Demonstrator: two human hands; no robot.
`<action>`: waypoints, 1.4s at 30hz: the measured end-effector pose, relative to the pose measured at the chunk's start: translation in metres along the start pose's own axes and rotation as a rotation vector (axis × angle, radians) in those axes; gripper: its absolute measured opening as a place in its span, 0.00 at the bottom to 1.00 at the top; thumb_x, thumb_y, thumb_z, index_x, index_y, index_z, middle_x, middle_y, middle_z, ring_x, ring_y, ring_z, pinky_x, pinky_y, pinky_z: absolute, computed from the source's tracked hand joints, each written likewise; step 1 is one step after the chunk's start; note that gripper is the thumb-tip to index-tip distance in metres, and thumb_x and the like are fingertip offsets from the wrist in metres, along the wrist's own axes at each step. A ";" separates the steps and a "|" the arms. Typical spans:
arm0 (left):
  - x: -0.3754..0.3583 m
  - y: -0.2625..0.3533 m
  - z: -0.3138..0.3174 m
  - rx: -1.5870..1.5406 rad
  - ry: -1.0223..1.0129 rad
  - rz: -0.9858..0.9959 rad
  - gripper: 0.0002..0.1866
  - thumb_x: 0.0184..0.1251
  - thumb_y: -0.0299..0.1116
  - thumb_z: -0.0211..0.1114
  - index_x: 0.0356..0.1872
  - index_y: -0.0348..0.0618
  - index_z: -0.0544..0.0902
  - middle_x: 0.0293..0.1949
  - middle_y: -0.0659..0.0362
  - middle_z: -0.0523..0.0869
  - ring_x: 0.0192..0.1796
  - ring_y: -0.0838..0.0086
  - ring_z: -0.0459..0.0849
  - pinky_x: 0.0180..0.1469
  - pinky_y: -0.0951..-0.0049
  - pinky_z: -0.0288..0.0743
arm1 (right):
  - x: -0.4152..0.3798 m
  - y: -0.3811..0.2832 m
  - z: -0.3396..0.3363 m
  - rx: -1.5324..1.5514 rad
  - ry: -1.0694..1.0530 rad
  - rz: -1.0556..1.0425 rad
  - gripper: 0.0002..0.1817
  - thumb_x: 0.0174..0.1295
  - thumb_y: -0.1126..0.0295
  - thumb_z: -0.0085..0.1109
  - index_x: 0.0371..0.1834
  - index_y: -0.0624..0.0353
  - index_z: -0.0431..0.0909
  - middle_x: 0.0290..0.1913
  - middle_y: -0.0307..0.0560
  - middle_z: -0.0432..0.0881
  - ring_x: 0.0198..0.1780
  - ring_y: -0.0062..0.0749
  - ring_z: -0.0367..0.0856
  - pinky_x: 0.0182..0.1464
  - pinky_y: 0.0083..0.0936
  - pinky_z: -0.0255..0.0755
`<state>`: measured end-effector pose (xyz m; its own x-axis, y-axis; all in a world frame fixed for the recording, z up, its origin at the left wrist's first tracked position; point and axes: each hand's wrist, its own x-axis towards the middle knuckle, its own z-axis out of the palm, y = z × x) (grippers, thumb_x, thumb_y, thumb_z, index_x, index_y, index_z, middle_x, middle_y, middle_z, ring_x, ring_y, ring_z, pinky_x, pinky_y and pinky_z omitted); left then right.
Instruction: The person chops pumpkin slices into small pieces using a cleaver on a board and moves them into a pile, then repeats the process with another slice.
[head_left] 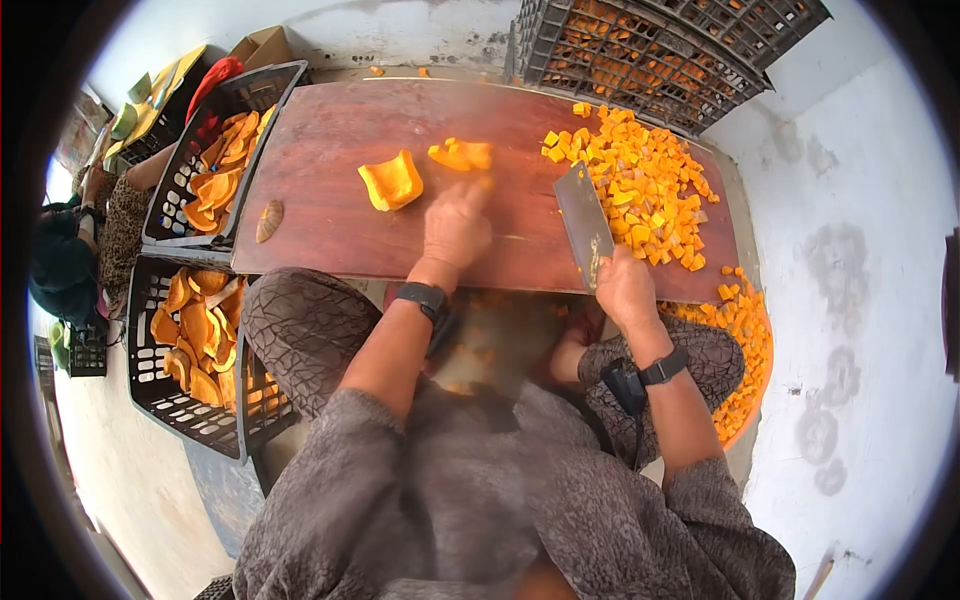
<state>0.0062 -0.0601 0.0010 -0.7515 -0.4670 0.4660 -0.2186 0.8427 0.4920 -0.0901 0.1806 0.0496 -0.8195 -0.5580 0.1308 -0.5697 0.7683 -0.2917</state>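
Note:
My right hand (626,284) is closed round the handle of a cleaver (584,222), whose broad blade stands at the left edge of a heap of orange pumpkin cubes (645,190). On the reddish board (340,130), my left hand (458,228) is blurred by motion, just below a flat pumpkin piece (462,155); whether its fingers touch that piece is unclear. A larger curved pumpkin chunk (391,181) lies to the left of this hand. Near the board's left edge rests a small brownish scrap (269,221).
Black crates with pumpkin slices stand at the left, one behind (152,215) and one nearer (150,385). More crates (640,60) are stacked behind the board. A tub of cubes (740,350) sits by my right knee. Another person (125,225) is at the far left.

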 end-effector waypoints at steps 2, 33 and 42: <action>-0.007 0.010 0.005 -0.076 -0.026 0.133 0.14 0.48 0.23 0.61 0.39 0.42 0.78 0.37 0.50 0.80 0.43 0.51 0.81 0.47 0.56 0.77 | 0.001 -0.001 -0.002 0.011 0.001 -0.010 0.08 0.60 0.67 0.54 0.32 0.61 0.75 0.31 0.63 0.82 0.36 0.60 0.82 0.38 0.49 0.74; -0.021 0.034 0.035 -0.370 -0.091 0.228 0.06 0.55 0.23 0.62 0.35 0.41 0.79 0.35 0.49 0.79 0.41 0.50 0.80 0.43 0.55 0.77 | 0.011 -0.053 -0.007 -0.022 -0.182 -0.051 0.09 0.59 0.72 0.55 0.39 0.66 0.74 0.35 0.66 0.83 0.42 0.60 0.84 0.46 0.48 0.77; -0.023 0.029 0.038 -0.366 -0.117 0.217 0.08 0.52 0.22 0.61 0.35 0.40 0.78 0.38 0.47 0.80 0.45 0.48 0.80 0.46 0.55 0.77 | 0.003 -0.072 -0.020 -0.081 -0.283 -0.022 0.10 0.58 0.74 0.55 0.40 0.69 0.75 0.36 0.68 0.83 0.44 0.60 0.84 0.47 0.48 0.76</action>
<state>-0.0064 -0.0144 -0.0230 -0.8259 -0.2383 0.5110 0.1711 0.7576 0.6298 -0.0527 0.1303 0.0898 -0.7630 -0.6318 -0.1368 -0.6000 0.7709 -0.2138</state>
